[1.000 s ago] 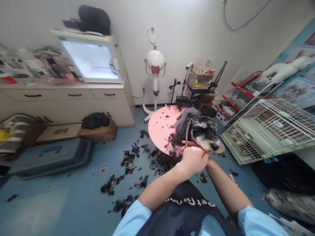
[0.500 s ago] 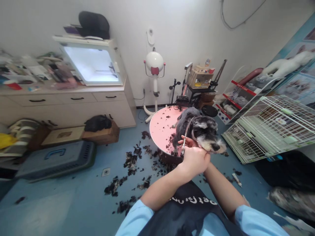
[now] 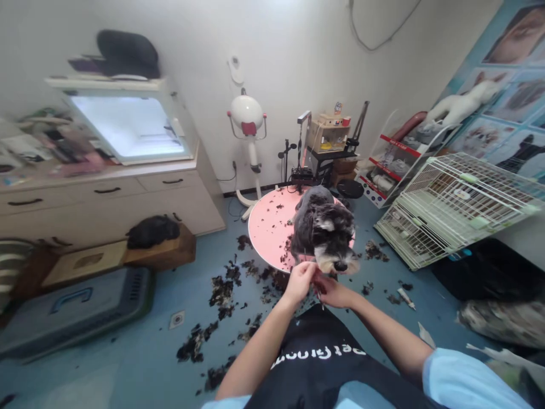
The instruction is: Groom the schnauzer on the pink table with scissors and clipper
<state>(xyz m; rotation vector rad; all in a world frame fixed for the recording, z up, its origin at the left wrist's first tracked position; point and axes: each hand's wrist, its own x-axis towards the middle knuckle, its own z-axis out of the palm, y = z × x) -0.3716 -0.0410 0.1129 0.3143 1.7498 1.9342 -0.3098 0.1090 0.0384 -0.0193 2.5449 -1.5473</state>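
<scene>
The scissors [image 3: 321, 299] have swung downward, off the schnauzer [image 3: 330, 227], clamped in the right hand [image 3: 336, 292]; left hand [image 3: 300, 280] grip cannot be determined.

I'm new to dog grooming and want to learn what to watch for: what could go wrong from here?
The dog has its head out past the rim of the pink table, so a lunge forward might tip it off. The right hand holds a metal tool just below the muzzle; a sudden jerk could bring them together. Clumps of hair on the floor may be slippery underfoot.
</scene>
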